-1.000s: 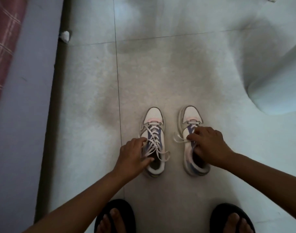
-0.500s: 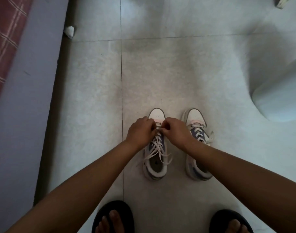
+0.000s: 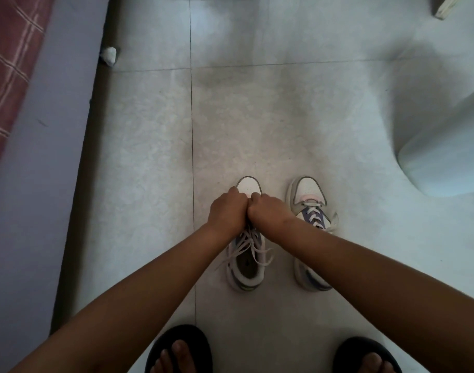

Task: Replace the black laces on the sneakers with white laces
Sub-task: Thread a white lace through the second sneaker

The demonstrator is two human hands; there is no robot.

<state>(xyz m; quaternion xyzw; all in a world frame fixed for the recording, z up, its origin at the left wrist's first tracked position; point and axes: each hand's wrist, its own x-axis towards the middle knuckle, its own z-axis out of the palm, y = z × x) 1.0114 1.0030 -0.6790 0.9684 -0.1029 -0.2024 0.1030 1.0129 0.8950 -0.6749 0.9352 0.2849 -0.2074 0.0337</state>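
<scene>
Your right hand [image 3: 268, 211] has left the right sneaker [image 3: 311, 232] to join your left hand [image 3: 226, 210], both grips curled at the left sneaker's [image 3: 245, 265] far white laces [image 3: 250, 246], probably tightening; hold hidden.

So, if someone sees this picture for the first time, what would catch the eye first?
Probably the two hands, left hand and right hand, pressed together over the front of the left sneaker on the tiled floor. Its white laces trail loose below them. The right sneaker stands beside it, untouched.
</scene>
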